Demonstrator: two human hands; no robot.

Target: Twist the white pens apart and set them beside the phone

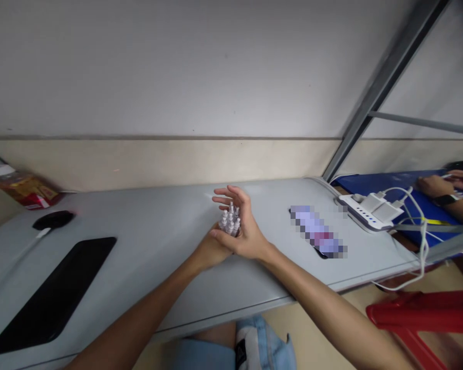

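Note:
A bundle of small whitish, narrow-tipped pieces (230,220) stands upright between my hands, tips pointing up. They look like pens, but their lower parts are hidden. My left hand (213,250) is closed around the bottom of the bundle, its fingers mostly covered by the other hand. Against the bundle's right side lies the palm of my right hand (251,230). Its thumb crosses the front, over the left hand, and its fingers curve loosely behind the tips, a little apart. Both hands are above the grey table (154,288), near its middle.
A black mat (57,293) and a round black charging pad (54,220) lie left, near a bottle (26,187). To the right are a blurred-out phone (316,231) and a power strip (368,210) with cables. Beyond a metal post, another person's hands (439,187) work above a blue surface.

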